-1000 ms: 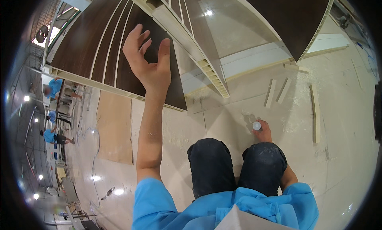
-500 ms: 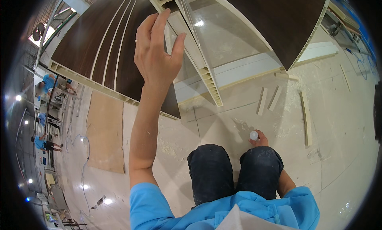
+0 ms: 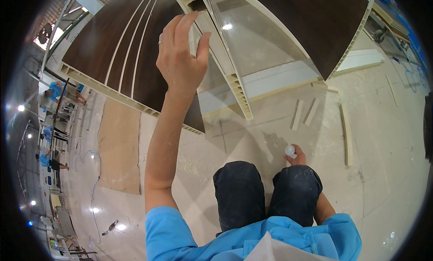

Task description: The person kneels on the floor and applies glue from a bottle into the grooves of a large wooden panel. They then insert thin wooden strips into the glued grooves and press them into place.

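My left hand (image 3: 182,58) is raised over the right edge of a dark brown panel (image 3: 149,49) with pale stripes. Its fingers stretch out and the thumb stands apart. The fingertips lie close to a cream hollow-edged panel (image 3: 225,58); whether they touch it I cannot tell. Beyond my right knee, low over the floor, my right hand (image 3: 298,159) is closed around a small clear bottle (image 3: 290,150). Part of that hand and most of the bottle's body are hidden.
Another dark panel (image 3: 315,22) stands at the upper right, beside white boards (image 3: 279,78). Loose cream strips (image 3: 346,134) lie on the floor at right. A brown sheet (image 3: 119,146) and a blue hose (image 3: 95,184) lie at left. Co-workers in blue (image 3: 55,90) are farther off.
My left hand has shifted very slightly to the right. The bottle in my right hand has tilted a little. The panels shift slightly in view.
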The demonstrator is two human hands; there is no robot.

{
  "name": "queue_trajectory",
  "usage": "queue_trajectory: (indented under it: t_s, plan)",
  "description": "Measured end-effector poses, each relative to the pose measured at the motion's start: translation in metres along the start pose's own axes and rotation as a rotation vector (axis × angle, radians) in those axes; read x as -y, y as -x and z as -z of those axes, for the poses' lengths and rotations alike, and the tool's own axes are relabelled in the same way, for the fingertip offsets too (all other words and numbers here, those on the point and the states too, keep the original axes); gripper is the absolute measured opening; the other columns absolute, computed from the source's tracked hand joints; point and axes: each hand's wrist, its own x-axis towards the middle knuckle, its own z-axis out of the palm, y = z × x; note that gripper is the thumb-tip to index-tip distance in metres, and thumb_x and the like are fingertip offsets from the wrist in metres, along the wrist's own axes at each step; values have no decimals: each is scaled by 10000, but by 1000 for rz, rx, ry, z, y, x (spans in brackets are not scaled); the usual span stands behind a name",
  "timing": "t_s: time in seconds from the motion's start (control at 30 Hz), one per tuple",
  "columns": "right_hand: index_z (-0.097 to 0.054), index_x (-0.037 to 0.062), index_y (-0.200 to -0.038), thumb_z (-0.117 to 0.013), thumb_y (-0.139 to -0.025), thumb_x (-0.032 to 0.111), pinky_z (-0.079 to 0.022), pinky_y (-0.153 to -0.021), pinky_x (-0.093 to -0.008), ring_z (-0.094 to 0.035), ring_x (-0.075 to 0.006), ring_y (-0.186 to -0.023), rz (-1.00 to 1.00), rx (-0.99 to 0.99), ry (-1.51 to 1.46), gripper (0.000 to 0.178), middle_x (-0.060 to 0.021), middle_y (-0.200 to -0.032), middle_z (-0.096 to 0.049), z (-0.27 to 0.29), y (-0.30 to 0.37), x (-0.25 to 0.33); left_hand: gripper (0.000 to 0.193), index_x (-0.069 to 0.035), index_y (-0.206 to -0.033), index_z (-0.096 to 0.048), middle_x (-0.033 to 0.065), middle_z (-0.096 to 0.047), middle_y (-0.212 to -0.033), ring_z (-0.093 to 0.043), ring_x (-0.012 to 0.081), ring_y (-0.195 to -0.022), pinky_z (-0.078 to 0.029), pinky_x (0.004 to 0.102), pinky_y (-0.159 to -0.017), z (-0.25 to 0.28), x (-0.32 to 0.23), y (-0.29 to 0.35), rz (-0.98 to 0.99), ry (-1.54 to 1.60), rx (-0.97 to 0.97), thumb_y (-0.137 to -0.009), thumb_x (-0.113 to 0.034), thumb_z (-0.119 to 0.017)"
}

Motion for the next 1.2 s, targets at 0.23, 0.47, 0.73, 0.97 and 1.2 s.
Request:
queue_trajectory:
  t_s: [0.23,0.47,0.73,0.97,1.2]
  plan:
    - [-662,25,-1403,-931,-864,197,-574,-1021,-433,-732,-334,-1154,171,-93,-49,627,-180,-1282,-749,39,-24,65,642,-102,-1419,-683,115,-707,-1371,-692,310,-1233,-599,408,-957,3,-1,10,69,147,90,-831,-133,-938]
    - [-673,13,-1383,-911,-889,254,-561,-1005,-414,-728,-298,-1149,346,-189,-28,600,-173,-1233,-755,81,-52,143,923,-220,-1553,-585,109,-608,-1479,-641,352,-1303,-611,439,-993,15,4,11,-12,115,224,-720,-134,-975]
    - [-643,11,-1401,-910,-907,319,-549,-1007,-414,-712,-284,-1110,603,-248,-23,640,-162,-1228,-749,129,-67,265,964,-87,-1592,-521,146,-598,-1529,-599,365,-1383,-566,445,-1096,12,2,17,-26,113,244,-738,-75,-969]
    - [-652,6,-1367,-909,-901,333,-551,-1013,-417,-713,-297,-1143,649,-187,33,625,-167,-1241,-755,136,-51,323,958,-71,-1595,-509,162,-599,-1535,-607,376,-1377,-583,442,-1084,8,3,17,-113,161,180,-747,-80,-954]
    - [-654,22,-1373,-896,-907,355,-552,-1031,-415,-722,-246,-1091,744,-204,108,623,-118,-1174,-756,148,-42,369,951,-81,-1597,-505,130,-595,-1569,-598,364,-1408,-576,445,-1116,8,8,17,-126,184,171,-759,-98,-955]
